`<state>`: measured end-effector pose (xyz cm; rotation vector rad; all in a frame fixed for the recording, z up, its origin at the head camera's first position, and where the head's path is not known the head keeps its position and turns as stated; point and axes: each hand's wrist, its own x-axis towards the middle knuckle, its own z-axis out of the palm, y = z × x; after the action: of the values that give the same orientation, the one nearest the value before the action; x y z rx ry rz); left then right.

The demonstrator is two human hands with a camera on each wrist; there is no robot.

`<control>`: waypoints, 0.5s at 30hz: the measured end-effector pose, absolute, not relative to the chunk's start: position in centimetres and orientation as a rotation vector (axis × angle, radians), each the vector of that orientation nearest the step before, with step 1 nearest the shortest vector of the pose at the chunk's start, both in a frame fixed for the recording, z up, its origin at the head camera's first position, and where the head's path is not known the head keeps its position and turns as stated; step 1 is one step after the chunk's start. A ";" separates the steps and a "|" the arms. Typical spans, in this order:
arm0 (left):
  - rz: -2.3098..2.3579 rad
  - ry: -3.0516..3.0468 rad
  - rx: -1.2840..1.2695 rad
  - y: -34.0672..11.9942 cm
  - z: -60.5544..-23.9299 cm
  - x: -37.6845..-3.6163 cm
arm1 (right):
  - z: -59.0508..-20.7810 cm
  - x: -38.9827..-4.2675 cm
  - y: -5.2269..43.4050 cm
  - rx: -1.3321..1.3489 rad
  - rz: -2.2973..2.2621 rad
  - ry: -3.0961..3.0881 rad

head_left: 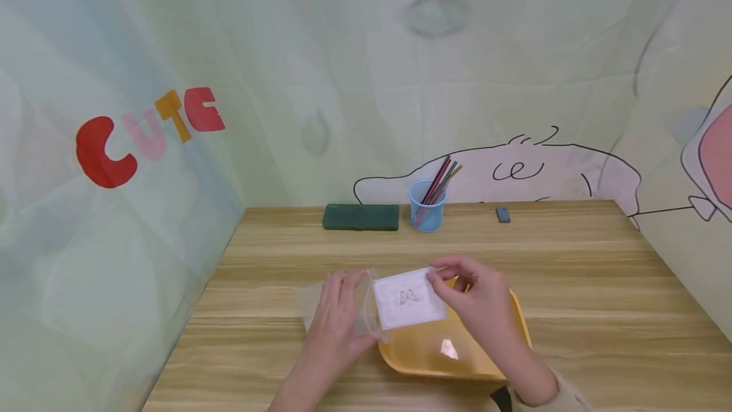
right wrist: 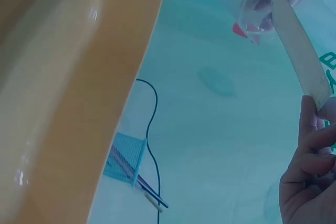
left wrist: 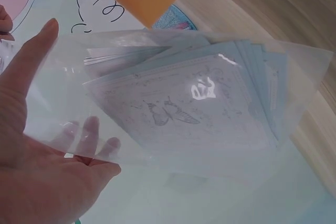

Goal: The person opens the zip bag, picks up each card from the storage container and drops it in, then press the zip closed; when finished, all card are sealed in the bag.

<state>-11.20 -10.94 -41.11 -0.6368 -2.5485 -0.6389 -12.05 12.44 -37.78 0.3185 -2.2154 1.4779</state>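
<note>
Head view: wooden table [head_left: 572, 285], cartoon walls, both hands gripping clear bag [head_left: 343, 301] and cards [head_left: 407, 299]

The small dark object [head_left: 502, 214] at the surface's far edge is too small to identify. The yellow tray [head_left: 446, 361] is partly hidden behind the right hand [head_left: 477, 301].

Printed cards [head_left: 408, 298] half inside clear bag [head_left: 337, 307]

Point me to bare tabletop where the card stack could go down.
Bare wood lies left of the left hand, right of the yellow tray, and between the hands and the back row: green case, blue pencil cup, small eraser. Crowded around the tray, under the clear bag.
</note>
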 end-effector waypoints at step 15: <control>-0.665 -2.575 -0.616 -10.6 -41.0 -11.1 | -39.1 -12.6 9.7 0.286 1.687 -2.171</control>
<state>-11.06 -10.56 -40.97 -0.6156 -2.5751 -0.6645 -12.62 9.67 -39.12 0.2859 -2.1715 1.6866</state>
